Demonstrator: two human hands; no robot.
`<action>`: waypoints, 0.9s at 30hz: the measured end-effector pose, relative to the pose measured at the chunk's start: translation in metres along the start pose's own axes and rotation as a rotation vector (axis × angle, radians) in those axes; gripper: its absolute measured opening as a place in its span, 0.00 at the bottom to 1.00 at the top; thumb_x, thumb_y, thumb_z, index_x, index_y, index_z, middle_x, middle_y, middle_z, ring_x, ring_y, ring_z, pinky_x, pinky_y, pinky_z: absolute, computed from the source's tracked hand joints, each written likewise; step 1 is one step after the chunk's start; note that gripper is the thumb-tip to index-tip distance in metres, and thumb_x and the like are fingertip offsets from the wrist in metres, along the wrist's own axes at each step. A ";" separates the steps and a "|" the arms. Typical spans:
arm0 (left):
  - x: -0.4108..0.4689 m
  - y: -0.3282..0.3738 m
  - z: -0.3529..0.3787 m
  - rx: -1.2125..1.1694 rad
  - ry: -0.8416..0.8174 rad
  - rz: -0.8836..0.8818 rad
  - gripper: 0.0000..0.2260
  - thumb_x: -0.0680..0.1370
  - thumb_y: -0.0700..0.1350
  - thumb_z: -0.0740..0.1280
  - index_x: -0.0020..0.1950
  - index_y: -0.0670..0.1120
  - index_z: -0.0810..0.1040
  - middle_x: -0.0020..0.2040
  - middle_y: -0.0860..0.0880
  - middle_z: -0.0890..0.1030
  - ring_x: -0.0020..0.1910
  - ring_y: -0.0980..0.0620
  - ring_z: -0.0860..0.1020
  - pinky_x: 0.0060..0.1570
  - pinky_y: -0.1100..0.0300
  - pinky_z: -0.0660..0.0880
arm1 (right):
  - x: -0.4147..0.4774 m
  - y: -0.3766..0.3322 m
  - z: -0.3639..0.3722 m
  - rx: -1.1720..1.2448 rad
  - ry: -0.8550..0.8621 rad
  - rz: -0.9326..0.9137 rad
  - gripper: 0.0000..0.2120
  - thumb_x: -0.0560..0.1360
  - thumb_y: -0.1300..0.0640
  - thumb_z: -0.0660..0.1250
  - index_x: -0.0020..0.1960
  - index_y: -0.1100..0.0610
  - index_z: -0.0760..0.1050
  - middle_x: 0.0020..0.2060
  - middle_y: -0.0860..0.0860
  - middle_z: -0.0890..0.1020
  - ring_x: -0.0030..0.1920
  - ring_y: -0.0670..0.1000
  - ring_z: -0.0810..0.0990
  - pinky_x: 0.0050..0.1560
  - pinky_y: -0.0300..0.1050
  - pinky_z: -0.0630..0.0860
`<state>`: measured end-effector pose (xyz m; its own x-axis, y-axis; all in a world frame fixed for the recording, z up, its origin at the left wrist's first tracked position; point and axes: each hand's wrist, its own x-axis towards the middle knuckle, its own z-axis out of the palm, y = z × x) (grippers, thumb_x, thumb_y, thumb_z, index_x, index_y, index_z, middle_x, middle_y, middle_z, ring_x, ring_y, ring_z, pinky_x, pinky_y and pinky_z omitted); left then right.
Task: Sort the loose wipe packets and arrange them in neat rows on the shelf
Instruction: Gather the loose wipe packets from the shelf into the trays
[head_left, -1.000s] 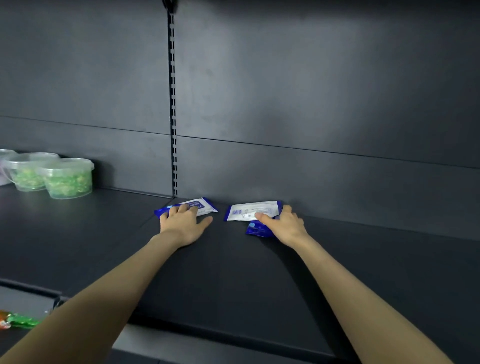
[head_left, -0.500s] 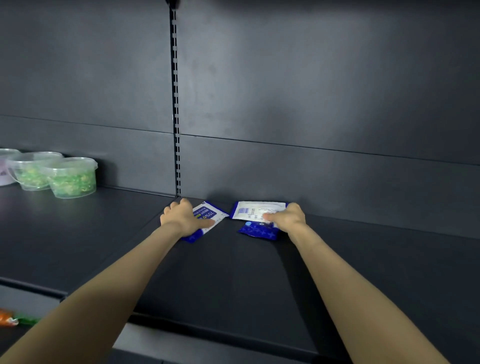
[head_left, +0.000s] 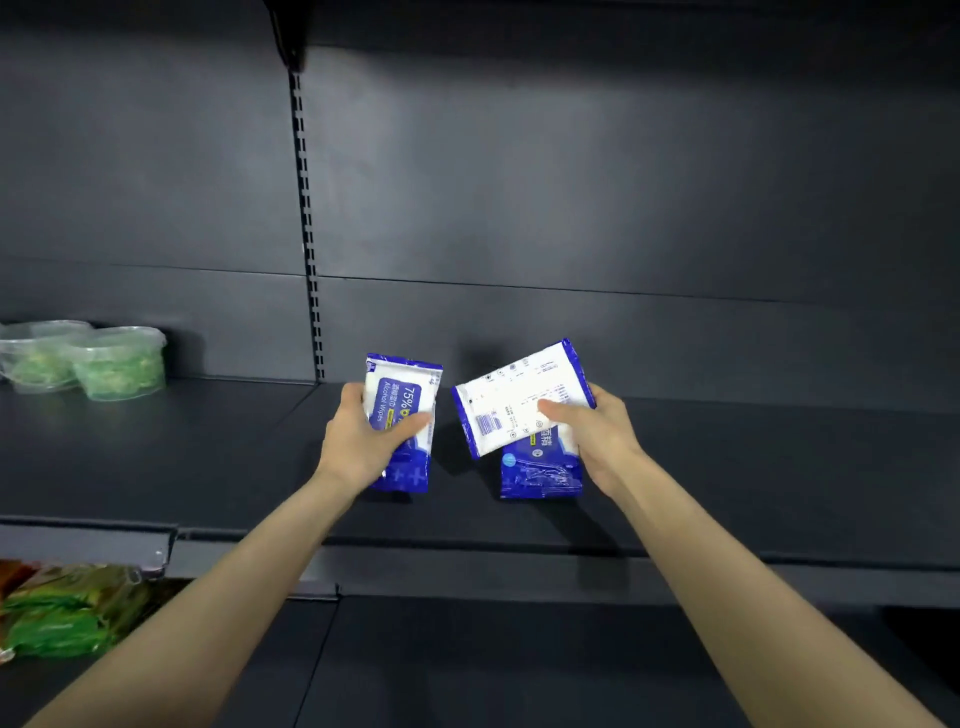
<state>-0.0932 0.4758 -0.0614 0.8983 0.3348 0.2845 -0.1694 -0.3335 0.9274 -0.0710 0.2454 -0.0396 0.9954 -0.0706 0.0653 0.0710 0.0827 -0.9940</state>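
Observation:
My left hand (head_left: 363, 441) grips one blue-and-white wipe packet (head_left: 402, 395) upright, its "75% Alcohol Wipes" face toward me, above the dark shelf (head_left: 208, 457). My right hand (head_left: 602, 431) holds two packets together. The upper packet (head_left: 514, 400) shows its white printed back and tilts up to the right. My thumb presses on it. Below it the second packet (head_left: 540, 467) shows its blue front. Both hands are lifted off the shelf, side by side, a small gap between the packets.
Two clear tubs (head_left: 114, 364) with green contents stand at the shelf's far left. Green and red bags (head_left: 57, 613) lie on the lower shelf at the bottom left. A slotted upright (head_left: 309, 223) runs up the dark back panel.
Both hands have lifted the packets off the back of the shelf and drawn them toward me. The left packet now stands upright; the right pair is raised and tilted.

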 end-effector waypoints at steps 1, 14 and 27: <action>-0.014 0.008 0.003 -0.072 -0.006 0.005 0.20 0.70 0.47 0.76 0.54 0.43 0.69 0.44 0.52 0.78 0.41 0.55 0.78 0.38 0.62 0.73 | -0.017 -0.004 -0.012 0.031 0.011 -0.007 0.10 0.72 0.65 0.72 0.51 0.56 0.75 0.47 0.55 0.84 0.45 0.55 0.84 0.45 0.51 0.81; -0.209 0.102 0.100 -0.261 -0.254 0.049 0.11 0.77 0.48 0.68 0.55 0.43 0.74 0.48 0.51 0.82 0.41 0.58 0.82 0.32 0.69 0.75 | -0.187 -0.015 -0.194 0.299 0.201 -0.058 0.05 0.78 0.61 0.63 0.52 0.58 0.75 0.47 0.54 0.84 0.44 0.54 0.84 0.52 0.54 0.79; -0.404 0.146 0.283 -0.199 -0.461 0.001 0.10 0.78 0.49 0.66 0.55 0.46 0.71 0.50 0.53 0.79 0.44 0.58 0.81 0.35 0.68 0.75 | -0.291 0.018 -0.423 0.196 0.276 0.185 0.11 0.78 0.54 0.65 0.56 0.60 0.76 0.47 0.56 0.85 0.45 0.57 0.84 0.51 0.57 0.80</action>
<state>-0.3664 0.0419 -0.1095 0.9762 -0.1047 0.1900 -0.2039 -0.1443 0.9683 -0.3868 -0.1536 -0.1134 0.9396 -0.2992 -0.1666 -0.0711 0.3054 -0.9496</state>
